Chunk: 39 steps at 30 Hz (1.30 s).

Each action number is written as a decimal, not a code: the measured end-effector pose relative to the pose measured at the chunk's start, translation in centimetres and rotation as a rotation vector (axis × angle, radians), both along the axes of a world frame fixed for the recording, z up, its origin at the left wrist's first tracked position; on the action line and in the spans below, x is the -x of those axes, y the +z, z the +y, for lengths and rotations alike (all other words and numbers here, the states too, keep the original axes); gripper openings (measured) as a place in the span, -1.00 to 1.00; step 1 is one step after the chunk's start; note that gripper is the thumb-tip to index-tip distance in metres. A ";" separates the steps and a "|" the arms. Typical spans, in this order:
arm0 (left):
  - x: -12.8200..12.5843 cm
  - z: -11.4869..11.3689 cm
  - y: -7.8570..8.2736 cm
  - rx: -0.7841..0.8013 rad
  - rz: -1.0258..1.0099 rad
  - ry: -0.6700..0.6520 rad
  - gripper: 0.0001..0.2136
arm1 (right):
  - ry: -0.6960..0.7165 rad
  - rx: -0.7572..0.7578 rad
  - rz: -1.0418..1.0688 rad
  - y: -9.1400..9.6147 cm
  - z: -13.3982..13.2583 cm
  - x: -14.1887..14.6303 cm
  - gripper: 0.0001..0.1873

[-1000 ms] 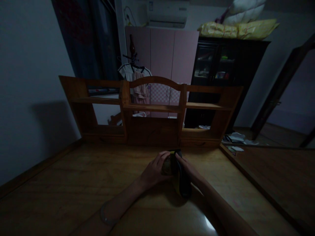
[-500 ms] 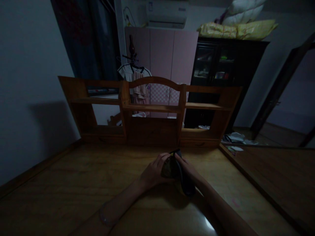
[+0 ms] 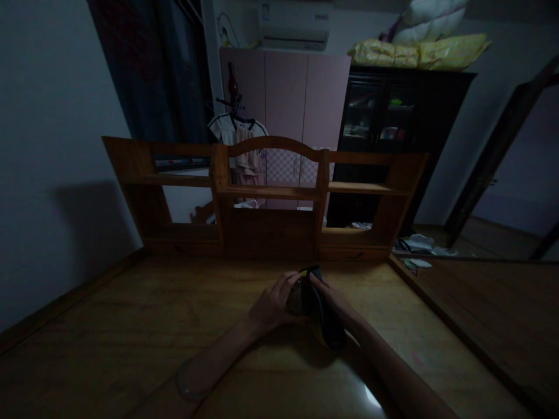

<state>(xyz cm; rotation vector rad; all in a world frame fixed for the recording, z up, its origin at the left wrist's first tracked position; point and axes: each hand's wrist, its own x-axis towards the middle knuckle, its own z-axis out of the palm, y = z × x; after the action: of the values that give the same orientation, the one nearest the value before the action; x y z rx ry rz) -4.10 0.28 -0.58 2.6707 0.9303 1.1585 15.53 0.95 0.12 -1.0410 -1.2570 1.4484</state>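
Both hands hold a dark, shoe-like object (image 3: 326,320) just above the wooden tabletop. Its right side is a long black curve with a thin paler edge, and a bit of yellow shows at its top. Dim light hides its exact kind. My left hand (image 3: 273,304) wraps round its brownish, faintly shiny left side, fingers over the top and thumb below. From the right, my right hand (image 3: 332,297) grips it, with the thumb near the upper end. A clear band (image 3: 186,384) circles my left wrist.
A wooden shelf unit (image 3: 271,191) with small drawers stands along the back of the wooden tabletop (image 3: 144,314). A raised rim (image 3: 441,317) runs down the right side. Papers and bags (image 3: 421,244) lie beyond it. A white wall (image 3: 48,174) borders the left.
The object has turned very slightly between my hands, so slightly more yellow shows at its top. Both hands keep nearly the same place and hold.
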 end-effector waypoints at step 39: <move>-0.2 -0.3 0.0 -0.074 0.000 0.039 -0.15 | 0.069 0.030 0.161 1.0 -0.9 0.0 -0.53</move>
<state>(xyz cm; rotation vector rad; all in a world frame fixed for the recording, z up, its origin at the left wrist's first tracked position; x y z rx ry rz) -3.92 -0.06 -0.54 2.7219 0.9625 1.2247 15.50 0.07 1.16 -0.8893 -1.1686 1.5755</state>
